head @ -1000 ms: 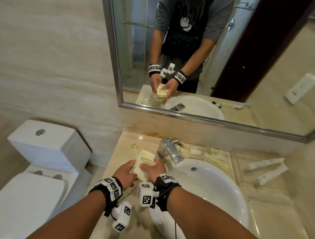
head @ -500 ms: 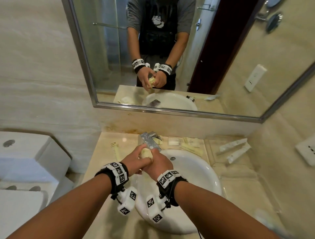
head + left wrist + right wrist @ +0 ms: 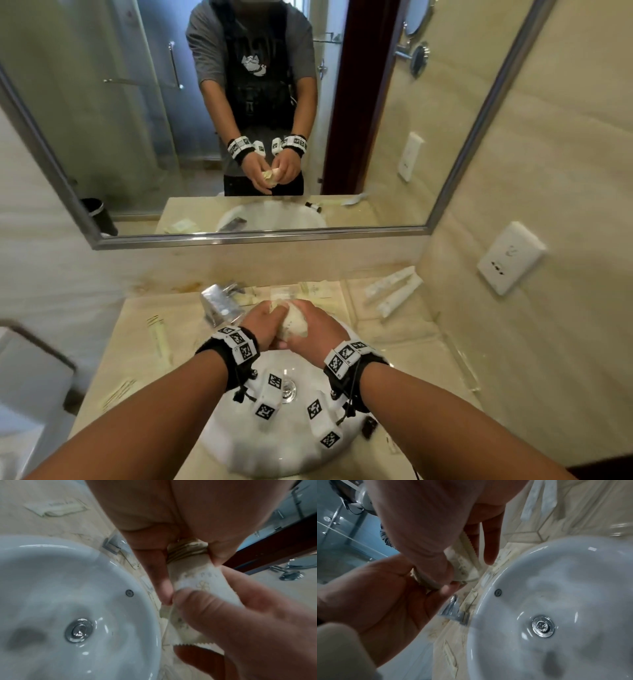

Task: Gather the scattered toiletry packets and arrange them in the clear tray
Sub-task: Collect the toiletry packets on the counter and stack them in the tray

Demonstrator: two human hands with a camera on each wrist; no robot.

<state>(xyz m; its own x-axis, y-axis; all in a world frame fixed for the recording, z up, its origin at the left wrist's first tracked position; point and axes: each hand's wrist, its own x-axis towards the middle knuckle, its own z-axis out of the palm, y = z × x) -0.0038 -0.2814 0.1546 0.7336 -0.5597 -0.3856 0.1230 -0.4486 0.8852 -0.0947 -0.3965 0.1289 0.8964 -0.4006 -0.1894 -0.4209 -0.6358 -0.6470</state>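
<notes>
My two hands hold one stack of cream toiletry packets (image 3: 292,324) above the back rim of the white sink (image 3: 284,442). The left hand (image 3: 263,325) grips the stack's left side, and the left wrist view shows its thumb and fingers squeezing the layered packets (image 3: 187,553). The right hand (image 3: 317,330) pinches the right side, its thumb pressed on the packets (image 3: 464,566). The clear tray (image 3: 459,356) stands on the counter at the right with two white tubes (image 3: 390,291) in its far end. Loose packets lie left of the sink (image 3: 159,337) and behind it (image 3: 317,291).
A chrome faucet (image 3: 219,303) stands just left of my hands. A small dark object (image 3: 370,426) lies on the counter right of the sink. The mirror (image 3: 239,120) runs along the back wall; a socket (image 3: 510,257) is on the right wall. A toilet (image 3: 24,377) stands at the left.
Both hands carried the packet stack rightward, from left of the faucet to the sink's back rim, and closed tighter round it. My view has swung right toward the tray.
</notes>
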